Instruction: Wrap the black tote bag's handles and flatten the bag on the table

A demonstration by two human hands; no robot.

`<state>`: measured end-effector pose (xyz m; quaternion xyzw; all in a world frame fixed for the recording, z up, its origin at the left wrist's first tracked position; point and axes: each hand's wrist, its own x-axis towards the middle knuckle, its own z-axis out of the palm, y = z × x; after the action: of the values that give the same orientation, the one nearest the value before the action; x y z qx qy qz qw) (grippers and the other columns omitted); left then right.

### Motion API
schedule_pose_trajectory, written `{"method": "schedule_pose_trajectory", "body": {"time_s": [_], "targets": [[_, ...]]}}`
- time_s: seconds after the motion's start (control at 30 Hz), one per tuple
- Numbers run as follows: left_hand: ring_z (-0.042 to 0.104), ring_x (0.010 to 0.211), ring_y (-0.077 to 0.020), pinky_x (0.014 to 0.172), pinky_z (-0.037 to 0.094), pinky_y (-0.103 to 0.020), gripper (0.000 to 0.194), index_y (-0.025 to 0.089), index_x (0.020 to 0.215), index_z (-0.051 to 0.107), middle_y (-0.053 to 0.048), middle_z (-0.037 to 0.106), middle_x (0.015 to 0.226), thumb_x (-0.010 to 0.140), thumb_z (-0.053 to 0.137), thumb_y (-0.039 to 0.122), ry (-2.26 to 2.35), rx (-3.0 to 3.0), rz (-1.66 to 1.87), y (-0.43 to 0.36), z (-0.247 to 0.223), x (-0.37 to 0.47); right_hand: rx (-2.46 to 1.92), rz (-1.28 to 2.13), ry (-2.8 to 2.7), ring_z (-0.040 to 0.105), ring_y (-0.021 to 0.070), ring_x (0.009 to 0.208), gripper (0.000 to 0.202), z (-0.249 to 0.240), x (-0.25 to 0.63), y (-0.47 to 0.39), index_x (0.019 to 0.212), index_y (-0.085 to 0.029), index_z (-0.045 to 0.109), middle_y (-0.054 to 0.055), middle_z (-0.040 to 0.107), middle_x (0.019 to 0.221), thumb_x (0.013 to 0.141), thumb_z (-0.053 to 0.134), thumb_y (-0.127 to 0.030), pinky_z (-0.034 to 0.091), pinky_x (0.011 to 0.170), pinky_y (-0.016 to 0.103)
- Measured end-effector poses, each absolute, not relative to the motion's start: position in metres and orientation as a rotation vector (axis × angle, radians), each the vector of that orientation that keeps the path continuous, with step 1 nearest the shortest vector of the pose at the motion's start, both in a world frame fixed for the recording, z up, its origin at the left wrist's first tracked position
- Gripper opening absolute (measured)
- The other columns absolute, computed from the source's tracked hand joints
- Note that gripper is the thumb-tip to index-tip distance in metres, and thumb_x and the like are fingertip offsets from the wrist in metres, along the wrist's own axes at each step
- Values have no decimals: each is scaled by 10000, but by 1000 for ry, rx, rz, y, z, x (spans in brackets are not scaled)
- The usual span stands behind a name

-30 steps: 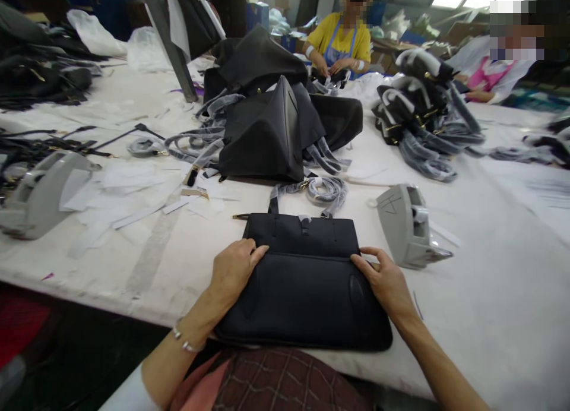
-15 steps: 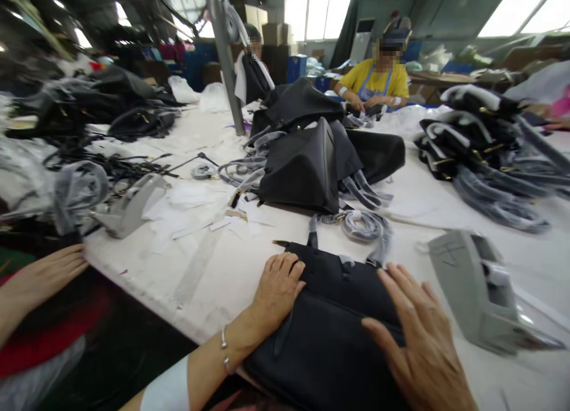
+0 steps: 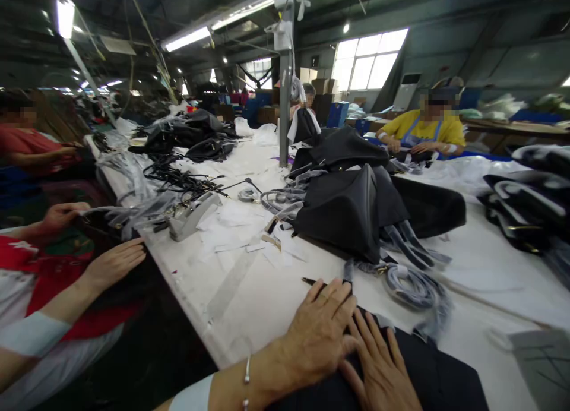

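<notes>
One long white table carries everything, running from the near edge back toward the windows. Largest on it is a heap of dark bags near the middle, standing and slumped against each other, with wrapped straps trailing off the pile toward the near edge (likely stock waiting its turn). Along the left edge lie tangled black straps and, just beside them, a grey tape dispenser among loose white paper scraps. A coiled, wrapped strap rests between the heap and the near edge.

At the near edge lies a flat black bag, partly over the table's lip. The left hand lies flat on its top edge with fingers spread, and the right hand lies just beside it, touching, palm down; neither grip closes on anything, both simply press, probably to keep the bag flat and steady.

Off the left edge a neighbour's hand rests at the table's side, and a person in yellow works at the far edge.
</notes>
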<state>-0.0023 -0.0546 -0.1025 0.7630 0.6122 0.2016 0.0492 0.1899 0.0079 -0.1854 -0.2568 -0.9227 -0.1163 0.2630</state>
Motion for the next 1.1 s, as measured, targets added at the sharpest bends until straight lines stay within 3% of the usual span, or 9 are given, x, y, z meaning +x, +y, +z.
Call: {"method": "schedule_pose_trajectory", "body": {"time_s": [0.07, 0.23, 0.43, 0.57, 0.67, 0.83, 1.1], "targets": [[199, 1482, -225, 1217, 209, -462, 619, 221, 1517, 272, -72, 285, 1588, 978, 408, 494, 1757, 2314, 486, -50, -110, -7, -743, -286, -2518, 417, 352, 1357, 773, -183, 189, 5, 1536, -213, 279, 106, 416, 1509, 910, 475, -622, 223, 1121, 558], [160, 1490, -237, 1192, 225, -514, 622, 260, 1538, 199, -52, 154, 1618, 975, 439, 371, 1814, 2248, 162, -30, -136, -24, -1000, 62, -2668, 274, 306, 1445, 705, -158, 185, -6, 1531, -238, 284, 47, 281, 1580, 947, 420, -609, 201, 1170, 552], [400, 1391, -277, 1117, 347, -508, 553, 227, 1480, 382, -103, 416, 1513, 969, 414, 437, 1944, 2625, 223, -9, -139, -27, -1130, 576, -2610, 132, 271, 1489, 730, -127, 182, -7, 1530, -235, 286, 37, 210, 1604, 930, 460, -613, 73, 1224, 523], [423, 1373, -211, 1105, 365, -361, 710, 191, 1544, 205, -83, 455, 1493, 956, 418, 528, 1768, 2985, 545, -34, -143, -10, -1056, 740, -2533, 98, 247, 1495, 672, -121, 186, -7, 1539, -203, 256, 65, 206, 1608, 965, 455, -492, 12, 1228, 502], [483, 1319, -188, 1088, 375, -314, 852, 137, 1549, 145, -84, 523, 1438, 913, 460, 608, 1625, 3094, 592, -49, -148, -2, -1038, 796, -2452, 130, 227, 1490, 622, -119, 191, -5, 1510, -177, 331, 86, 277, 1587, 967, 468, -446, 18, 1231, 471], [487, 1321, -217, 1093, 374, -382, 789, 132, 1541, 173, -97, 504, 1453, 941, 429, 575, 1661, 3084, 465, -52, -146, 1, -978, 836, -2386, 250, 198, 1458, 553, -120, 198, 0, 1413, -168, 483, 72, 444, 1503, 912, 580, -383, 71, 1236, 423], [338, 1426, -215, 1157, 318, -419, 738, 140, 1526, 217, -76, 370, 1547, 951, 448, 540, 1752, 2882, 239, -64, -133, 9, -983, 694, -2417, 375, 286, 1398, 507, -134, 196, -3, 1334, -136, 567, 114, 527, 1427, 830, 601, -175, 199, 1198, 556]]}}
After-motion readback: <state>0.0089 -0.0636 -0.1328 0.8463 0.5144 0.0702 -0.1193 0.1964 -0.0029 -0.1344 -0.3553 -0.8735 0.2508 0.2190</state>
